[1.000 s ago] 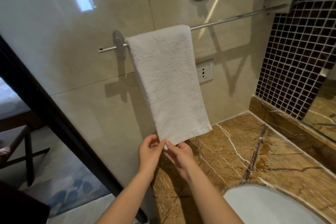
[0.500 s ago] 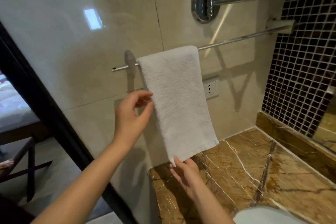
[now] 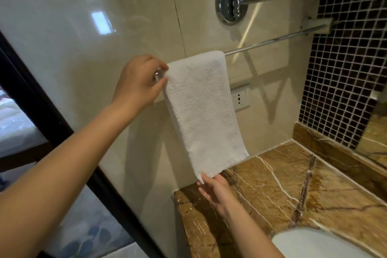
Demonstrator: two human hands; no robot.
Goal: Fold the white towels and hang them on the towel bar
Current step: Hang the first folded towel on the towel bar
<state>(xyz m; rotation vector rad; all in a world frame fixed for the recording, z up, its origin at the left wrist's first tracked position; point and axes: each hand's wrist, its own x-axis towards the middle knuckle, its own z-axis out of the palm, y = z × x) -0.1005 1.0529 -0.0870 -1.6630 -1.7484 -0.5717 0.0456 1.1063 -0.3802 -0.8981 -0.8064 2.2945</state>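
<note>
A folded white towel (image 3: 204, 109) hangs over the chrome towel bar (image 3: 272, 42) on the cream tiled wall, its lower end reaching down to the counter's back edge. My left hand (image 3: 139, 83) is at the towel's upper left corner by the bar, thumb and fingers pinching its edge and covering the bar's left mount. Below, my right hand (image 3: 213, 189) holds the towel's bottom left corner between its fingertips. The bar runs free to the right of the towel up to its bracket (image 3: 316, 24).
A brown marble counter (image 3: 282, 195) with a white basin (image 3: 310, 245) lies below. A wall socket (image 3: 239, 98) sits just right of the towel. A second chrome rod on a round mount (image 3: 231, 3) is above; dark mosaic tiles (image 3: 345, 65) at right, a black door frame (image 3: 41, 111) at left.
My left hand rose from beside the towel's lower edge up to its top left corner at the bar and pinched it. The right hand stayed at the bottom corner.
</note>
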